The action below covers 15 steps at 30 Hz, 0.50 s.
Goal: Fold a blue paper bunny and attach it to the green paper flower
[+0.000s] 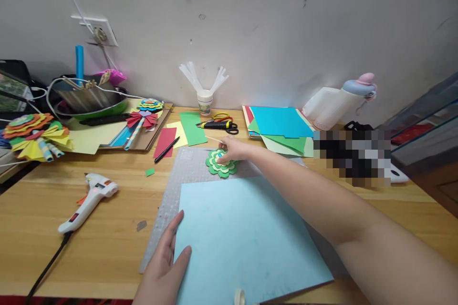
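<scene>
My right hand (234, 148) reaches over a layered green paper flower (213, 170), its fingertips closed at the flower's centre. A thin pale stick (212, 138) pokes out to the left from between those fingers. Whether the fingertips also grip the flower is hidden. My left hand (164, 262) is by the left edge of a large light blue sheet (246, 233), thumb and fingers apart, with the thumb against the edge. Under the sheet and flower lies a grey cutting mat (168, 200). At the sheet's near edge shows a small white ring-like thing (239, 297).
A white glue gun (91, 200) with a black cord lies left. Behind are a black pen (167, 149), scissors (232, 128), coloured paper (281, 121) and a cup (205, 102) of glue sticks. Finished paper flowers (36, 136) and a pot (88, 97) stand left; a bottle (338, 102) right.
</scene>
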### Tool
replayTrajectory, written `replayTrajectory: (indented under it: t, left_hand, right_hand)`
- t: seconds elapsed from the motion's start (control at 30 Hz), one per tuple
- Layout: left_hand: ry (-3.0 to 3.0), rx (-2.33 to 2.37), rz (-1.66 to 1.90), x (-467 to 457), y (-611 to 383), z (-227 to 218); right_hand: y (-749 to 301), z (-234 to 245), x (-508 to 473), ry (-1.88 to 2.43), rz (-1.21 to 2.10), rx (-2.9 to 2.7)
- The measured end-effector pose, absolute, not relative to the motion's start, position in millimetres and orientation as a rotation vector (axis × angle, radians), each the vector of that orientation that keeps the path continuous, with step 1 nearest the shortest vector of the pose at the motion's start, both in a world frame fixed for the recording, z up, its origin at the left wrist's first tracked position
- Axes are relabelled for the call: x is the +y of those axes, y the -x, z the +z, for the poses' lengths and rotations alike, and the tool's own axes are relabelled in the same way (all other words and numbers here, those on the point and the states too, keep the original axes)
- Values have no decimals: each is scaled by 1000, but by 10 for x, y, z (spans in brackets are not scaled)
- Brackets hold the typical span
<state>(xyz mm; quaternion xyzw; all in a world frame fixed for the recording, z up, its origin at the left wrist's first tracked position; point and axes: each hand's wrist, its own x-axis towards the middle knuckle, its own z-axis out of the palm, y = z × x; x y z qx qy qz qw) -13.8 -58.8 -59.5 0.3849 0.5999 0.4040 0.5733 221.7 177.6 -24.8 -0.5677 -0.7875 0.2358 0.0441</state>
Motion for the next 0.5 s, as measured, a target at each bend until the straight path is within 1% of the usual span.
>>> replayTrajectory:
  t: [0.27, 0.4, 0.5]
  left_hand:
    - [-924, 1373, 917, -591, 154, -596]
    - [-900, 1371, 962, -604, 134, -588]
    - [-917, 1376, 936, -607, 154, -593]
  right_hand:
    - [-2262, -150, 1722, 1672, 804, -2387]
    - [-2264, -104, 1751, 1801, 868, -2388]
    - [-2253, -63, 1725, 1935, 803, -2375]
